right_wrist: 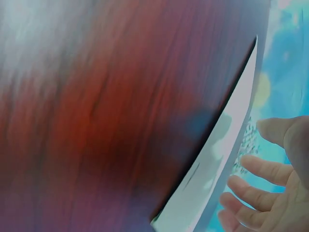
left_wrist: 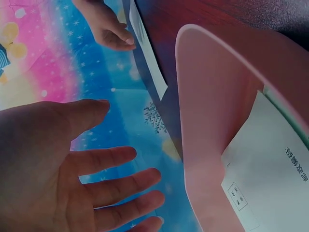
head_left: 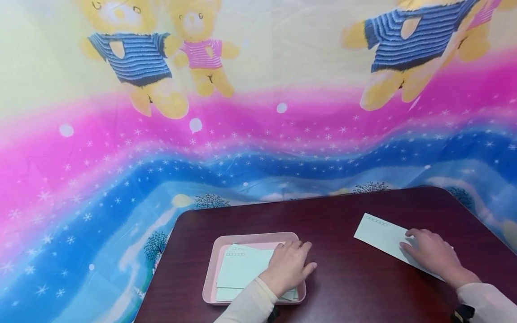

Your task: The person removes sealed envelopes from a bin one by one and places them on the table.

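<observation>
A pink tray [head_left: 213,273] on the table holds several pale green envelopes [head_left: 242,269], the top ones printed with a row of small boxes. My left hand [head_left: 286,264] hovers over the tray's right side, palm down, fingers spread and holding nothing. In the left wrist view the left hand [left_wrist: 63,164] is beside the tray wall [left_wrist: 203,121]. A single pale envelope [head_left: 381,235] lies at the right of the table. Over its right part is my right hand [head_left: 434,255], fingers relaxed. The right wrist view shows this envelope [right_wrist: 212,159] slightly bowed, with the right hand [right_wrist: 270,188] above it.
Dark reddish-brown wood covers the table [head_left: 335,278], which has rounded corners. Behind it hangs a cloth [head_left: 258,130] printed with teddy bears, snowflakes and pink and blue bands. A dark band [head_left: 462,312] sits at the right wrist, by a pale sleeve [head_left: 488,300].
</observation>
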Available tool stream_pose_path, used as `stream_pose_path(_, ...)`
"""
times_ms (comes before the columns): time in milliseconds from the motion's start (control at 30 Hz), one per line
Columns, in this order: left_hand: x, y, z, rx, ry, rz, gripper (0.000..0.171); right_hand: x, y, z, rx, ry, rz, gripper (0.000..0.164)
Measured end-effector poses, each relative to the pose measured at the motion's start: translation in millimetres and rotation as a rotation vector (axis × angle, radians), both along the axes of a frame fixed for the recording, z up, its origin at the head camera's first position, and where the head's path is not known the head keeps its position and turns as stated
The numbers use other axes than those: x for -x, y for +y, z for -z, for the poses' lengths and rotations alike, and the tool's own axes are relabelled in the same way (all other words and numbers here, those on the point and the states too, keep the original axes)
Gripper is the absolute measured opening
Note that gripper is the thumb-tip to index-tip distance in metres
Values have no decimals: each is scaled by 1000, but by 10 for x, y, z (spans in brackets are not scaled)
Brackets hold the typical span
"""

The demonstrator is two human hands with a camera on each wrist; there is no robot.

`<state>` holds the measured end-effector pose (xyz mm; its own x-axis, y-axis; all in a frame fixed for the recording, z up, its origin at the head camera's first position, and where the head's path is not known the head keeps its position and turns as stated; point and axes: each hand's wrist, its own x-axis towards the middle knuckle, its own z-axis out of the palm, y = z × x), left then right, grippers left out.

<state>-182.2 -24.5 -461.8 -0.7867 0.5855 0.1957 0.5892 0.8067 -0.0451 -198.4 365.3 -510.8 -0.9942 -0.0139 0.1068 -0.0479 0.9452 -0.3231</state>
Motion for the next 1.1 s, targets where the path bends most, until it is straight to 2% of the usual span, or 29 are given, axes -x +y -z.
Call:
stream_pose_path(267,-2,51,3,-11,27,15,47,-40,-228,55,-3,51,-51,50)
stream_pose_path(400,0,84,5,0,41,15,47,-73,-271,88,-45,44,-98,49)
stream_pose_path(600,-6,128,6,6,37,13,48,-113,-260,153,-112,25,-138,47)
stream_pose_path(867,-2,153,13,11,28,22,48,-87,-196,184,-89,38,-168,45)
stream_pose_path(1100,0,166,17,29,18,19,49,11,-117,188,-89,61,-175,45)
